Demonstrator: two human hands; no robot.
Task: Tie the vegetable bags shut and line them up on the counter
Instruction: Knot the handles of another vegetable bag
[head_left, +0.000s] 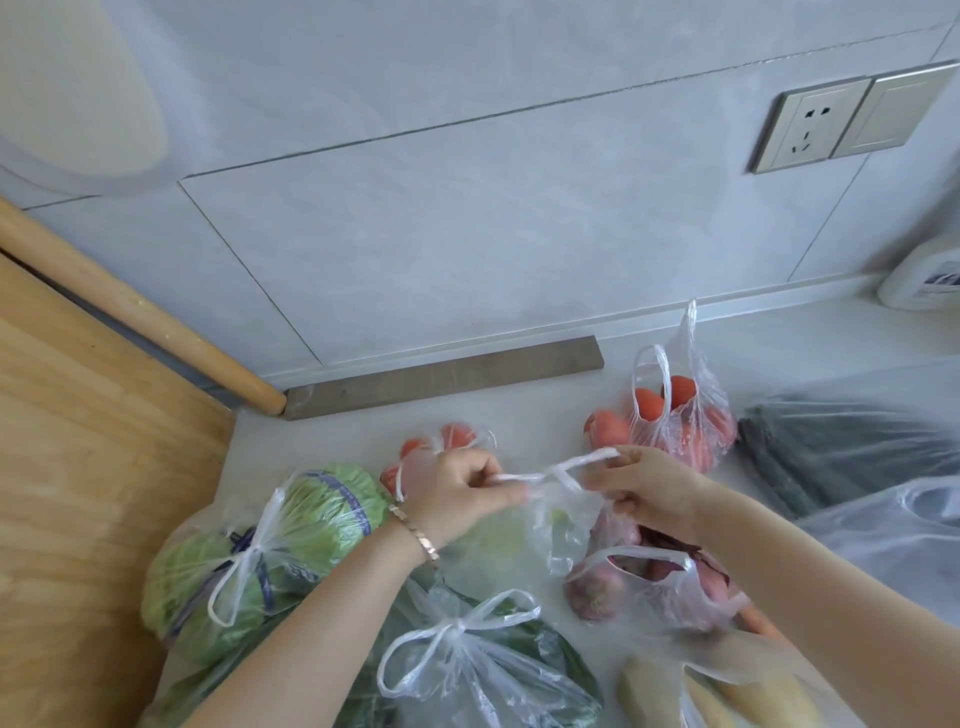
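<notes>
Pale-green vegetable bag (540, 530) sits mid-counter (519, 405) between both hands, its two handles (558, 470) crossed above it but not yet pulled into a knot. The left hand (462, 491) pinches one handle end with curled fingers, and the right hand (652, 486) pinches the other the same way.

Just left, the cabbage bag (291, 530) is closed with a bow, as is the leafy greens bag (493, 670) nearer the person. The tomato bag (457, 436) behind the left hand looks knotted, though it is partly hidden.

The carrot bag (680, 421) stands with handles loose and mouth open, and the reddish root bag (649, 587) gapes too. The potato bag (727, 686) at the bottom edge is too cropped to judge.

By my reckoning, tying is about half done. Lining up has not begun, since the bags lie in a loose cluster.
</notes>
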